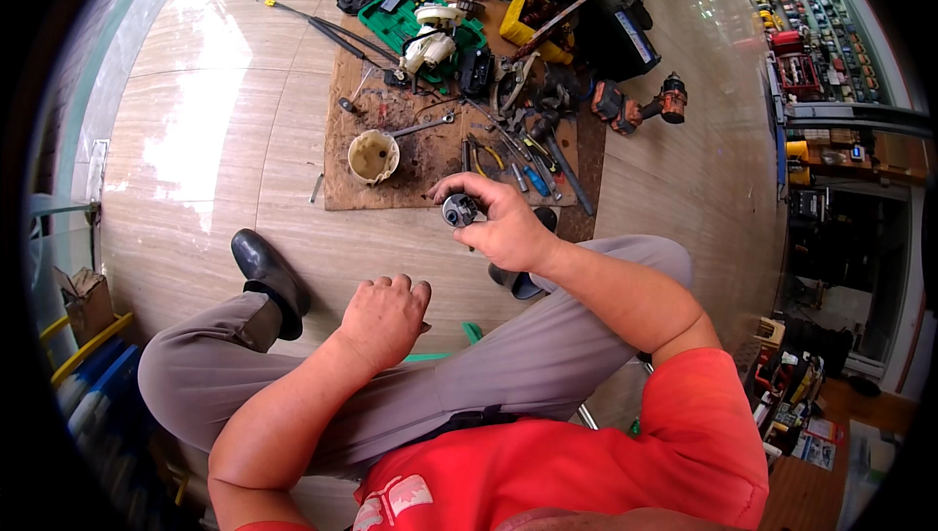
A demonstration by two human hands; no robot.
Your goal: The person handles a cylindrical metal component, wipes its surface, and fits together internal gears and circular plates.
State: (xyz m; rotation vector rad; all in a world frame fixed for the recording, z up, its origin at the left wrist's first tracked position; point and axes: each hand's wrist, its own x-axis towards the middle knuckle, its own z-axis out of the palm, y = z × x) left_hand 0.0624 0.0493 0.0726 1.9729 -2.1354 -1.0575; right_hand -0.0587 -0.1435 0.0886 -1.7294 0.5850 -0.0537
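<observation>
My right hand holds a small round dark metal part between thumb and fingers, raised over the near edge of a brown cardboard sheet on the floor. My left hand is curled into a loose fist and rests on my left thigh, holding nothing that I can see. I sit with knees apart in grey trousers, a black shoe out to the left.
On the cardboard lie a dirty cream cup, a wrench, pliers and screwdrivers. Beyond are a green tray with a white motor part, an orange cordless drill, a yellow box. Shelves stand at right.
</observation>
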